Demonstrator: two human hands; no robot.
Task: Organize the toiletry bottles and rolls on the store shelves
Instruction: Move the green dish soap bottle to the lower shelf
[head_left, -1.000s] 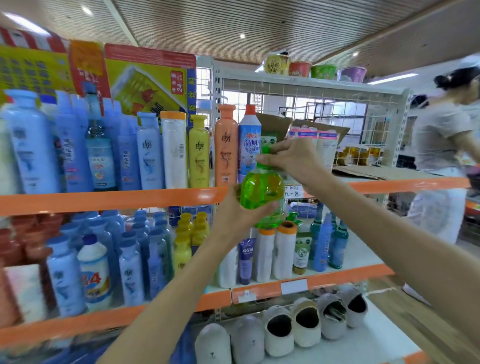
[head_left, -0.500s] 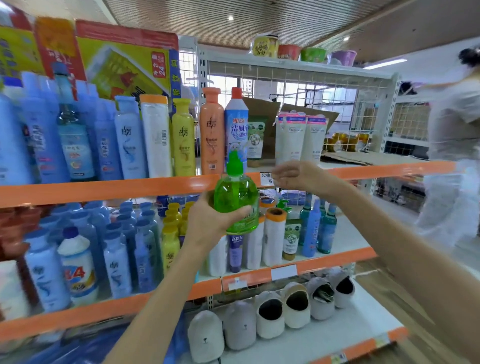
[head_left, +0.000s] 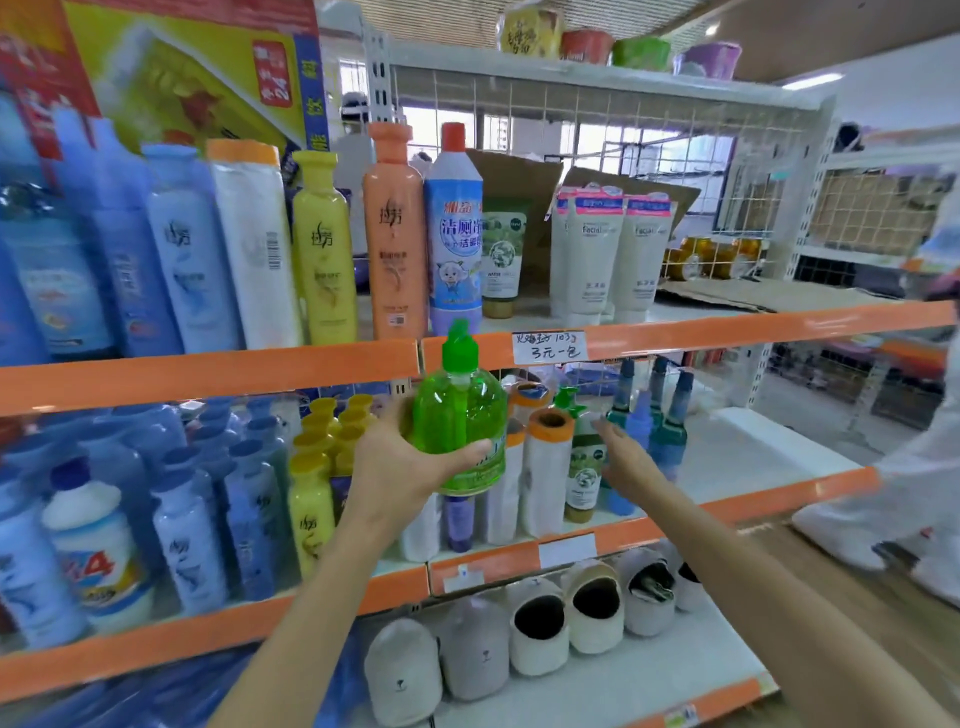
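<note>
I hold the pump bottle (head_left: 460, 421) upright in my left hand (head_left: 400, 467), out in front of the middle shelf (head_left: 727, 509) and just below the edge of the upper shelf (head_left: 208, 376). My right hand (head_left: 626, 460) reaches toward the tube (head_left: 584, 467) standing on the middle shelf, right of the wrapped rolls (head_left: 545, 467). Behind the bottle, up on the upper shelf, stands a row of tall bottles (head_left: 392, 234). Slippers (head_left: 540, 631) lie on the bottom shelf (head_left: 649, 675) beneath.

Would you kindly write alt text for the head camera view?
The left hand grips a green liquid bottle before orange-edged store shelves packed with toiletry bottles, while the open right hand reaches toward a white roll on the middle shelf.
</note>
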